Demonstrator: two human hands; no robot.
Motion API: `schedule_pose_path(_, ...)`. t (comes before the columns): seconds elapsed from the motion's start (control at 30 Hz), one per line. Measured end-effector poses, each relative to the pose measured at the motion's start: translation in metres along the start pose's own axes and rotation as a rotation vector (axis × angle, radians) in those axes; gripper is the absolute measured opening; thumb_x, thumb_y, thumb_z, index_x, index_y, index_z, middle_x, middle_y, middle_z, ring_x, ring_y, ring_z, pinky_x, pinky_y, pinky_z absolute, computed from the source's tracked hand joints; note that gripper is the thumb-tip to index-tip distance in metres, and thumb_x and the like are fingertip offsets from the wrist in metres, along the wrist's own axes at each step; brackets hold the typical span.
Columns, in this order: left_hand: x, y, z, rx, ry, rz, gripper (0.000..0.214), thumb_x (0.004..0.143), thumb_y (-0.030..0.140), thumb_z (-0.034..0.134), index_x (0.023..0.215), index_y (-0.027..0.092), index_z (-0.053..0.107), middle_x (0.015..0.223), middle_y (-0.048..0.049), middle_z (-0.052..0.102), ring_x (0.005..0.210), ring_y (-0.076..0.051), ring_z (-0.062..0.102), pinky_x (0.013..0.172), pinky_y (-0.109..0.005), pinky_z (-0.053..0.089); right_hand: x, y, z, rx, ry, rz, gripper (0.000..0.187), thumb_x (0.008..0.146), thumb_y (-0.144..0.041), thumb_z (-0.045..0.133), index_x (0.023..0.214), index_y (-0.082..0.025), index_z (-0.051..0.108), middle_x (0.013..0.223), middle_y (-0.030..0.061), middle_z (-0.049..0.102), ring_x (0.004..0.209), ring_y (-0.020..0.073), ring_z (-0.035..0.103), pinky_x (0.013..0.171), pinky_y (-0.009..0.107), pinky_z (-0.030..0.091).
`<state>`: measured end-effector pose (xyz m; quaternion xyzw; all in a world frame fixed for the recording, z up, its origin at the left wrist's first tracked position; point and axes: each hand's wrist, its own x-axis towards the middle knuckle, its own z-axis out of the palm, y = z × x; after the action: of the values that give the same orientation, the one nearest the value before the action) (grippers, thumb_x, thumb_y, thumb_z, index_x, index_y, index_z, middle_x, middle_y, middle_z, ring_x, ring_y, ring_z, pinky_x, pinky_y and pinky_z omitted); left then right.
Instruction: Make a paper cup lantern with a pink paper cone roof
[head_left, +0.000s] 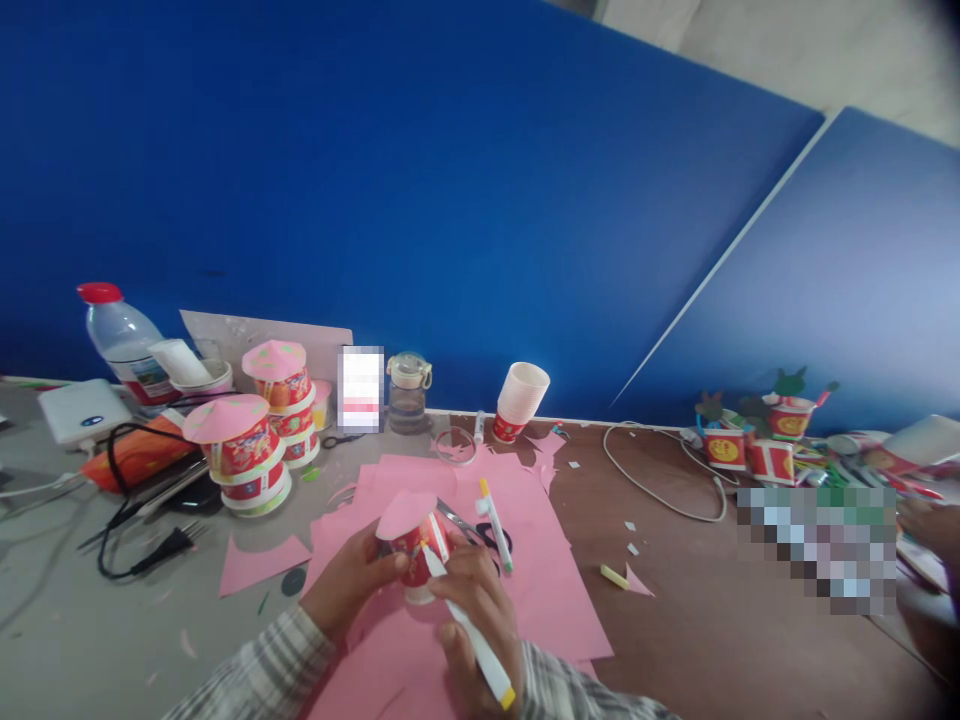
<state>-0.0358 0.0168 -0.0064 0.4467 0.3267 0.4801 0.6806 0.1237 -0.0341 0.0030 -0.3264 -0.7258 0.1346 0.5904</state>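
Note:
My left hand (349, 585) is wrapped round a red paper cup (415, 552) that carries a pink paper cone on top. My right hand (480, 610) holds a white marker with a yellow end (472, 635), its tip against the cup's side. Both hands hover over pink paper sheets (540, 590) spread on the table. A second marker (496, 524) and scissors (472, 528) lie on the paper just beyond the cup.
Two finished stacks of pink-roofed cups (240, 450) (283, 400) stand at the left, near a water bottle (120, 340), a glass jar (409, 392) and a black power cord (142, 545). A stack of tilted cups (520, 400) and a white cable (660, 480) lie right. Another person's crafted cups (750, 450) sit far right.

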Motion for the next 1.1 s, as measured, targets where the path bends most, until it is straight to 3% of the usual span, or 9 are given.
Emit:
schedule_pose_path(0.2,0.0,0.002,0.002,-0.02,0.007,-0.004,0.048,0.05,0.027,0.072,0.095,0.017,0.059,0.083,-0.0071,0.069,0.079,-0.03,0.057,0.062,-0.038,0.046,-0.005,0.01,0.001,0.05,0.006,0.002,0.025,0.088,-0.037,0.044,0.1,-0.022,0.061,0.08,0.004,0.061,0.073,0.0244,0.061,0.082,0.051,0.049)
schedule_pose_path(0.5,0.0,0.002,0.001,0.01,0.006,0.01,0.044,0.052,0.026,0.071,0.094,0.016,0.059,0.082,-0.0073,0.069,0.076,-0.028,0.058,0.061,-0.036,0.046,0.001,0.006,-0.008,0.008,-0.109,0.015,0.021,0.082,-0.021,0.052,0.101,-0.021,0.06,0.085,0.0053,0.058,0.08,0.0262,0.061,0.083,0.048,0.049)
schedule_pose_path(0.73,0.0,0.0,-0.001,0.0,0.016,-0.005,0.046,0.052,0.026,0.071,0.095,0.017,0.058,0.082,-0.0067,0.069,0.074,-0.027,0.058,0.063,-0.037,0.047,0.0,0.0,-0.007,0.052,-0.159,0.042,0.019,0.084,-0.026,0.05,0.099,-0.024,0.061,0.083,0.0038,0.059,0.078,0.0257,0.06,0.089,0.051,0.045)
schedule_pose_path(1.1,0.0,0.006,0.005,-0.058,-0.005,-0.019,0.05,0.05,0.026,0.072,0.098,0.017,0.058,0.085,-0.0081,0.069,0.081,-0.031,0.057,0.069,-0.043,0.046,0.002,0.007,-0.006,0.023,-0.045,0.015,0.022,0.088,-0.033,0.045,0.098,-0.021,0.061,0.081,0.005,0.059,0.077,0.0252,0.059,0.08,0.048,0.049)
